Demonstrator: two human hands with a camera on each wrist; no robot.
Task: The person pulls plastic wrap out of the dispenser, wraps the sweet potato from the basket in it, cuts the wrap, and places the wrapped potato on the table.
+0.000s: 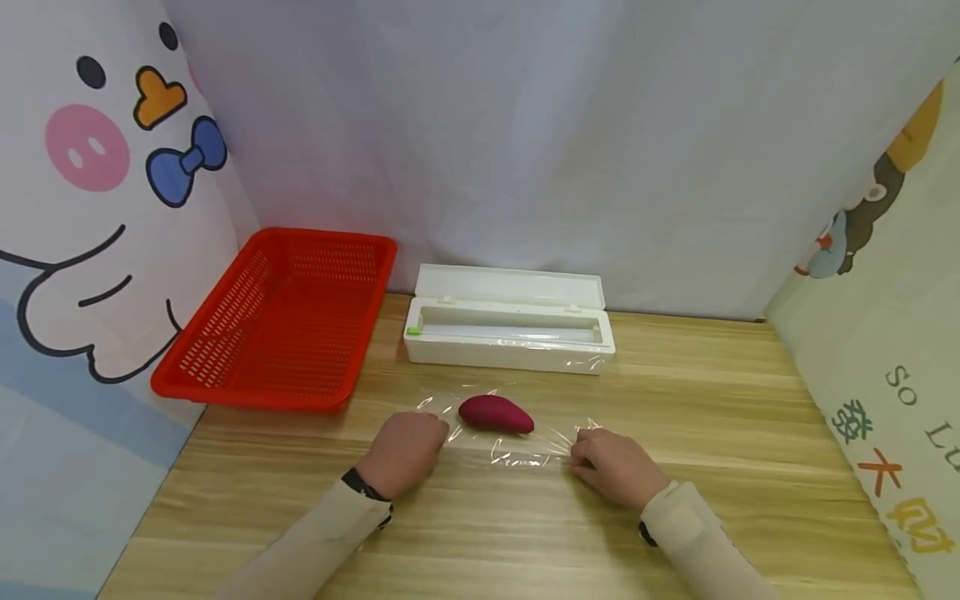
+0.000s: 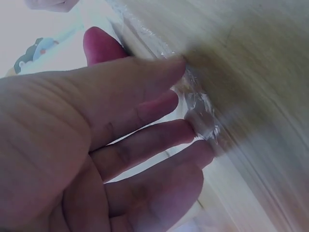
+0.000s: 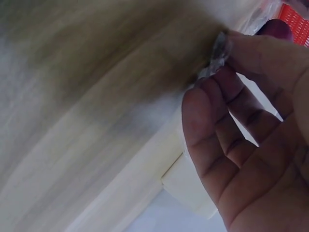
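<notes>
A dark magenta sweet potato [image 1: 496,414] lies on a sheet of clear cling film [image 1: 517,457] on the table, between the two hands. At the sheet's left end, my left hand [image 1: 406,452] pinches the film. My right hand [image 1: 617,465] pinches its right end, where creases run from the fingers toward the sweet potato. In the left wrist view, crumpled film [image 2: 202,116] shows by the fingertips, and the sweet potato [image 2: 102,46] peeks out behind the thumb. The right wrist view has bunched film [image 3: 215,58] between thumb and fingers.
Behind the sweet potato stands a white cling film box [image 1: 510,354], lid raised, with a roll [image 1: 510,332] inside and a green piece at its left. A red plastic basket [image 1: 348,367] sits at the back left. Printed cloth walls enclose the wooden table [image 1: 480,542].
</notes>
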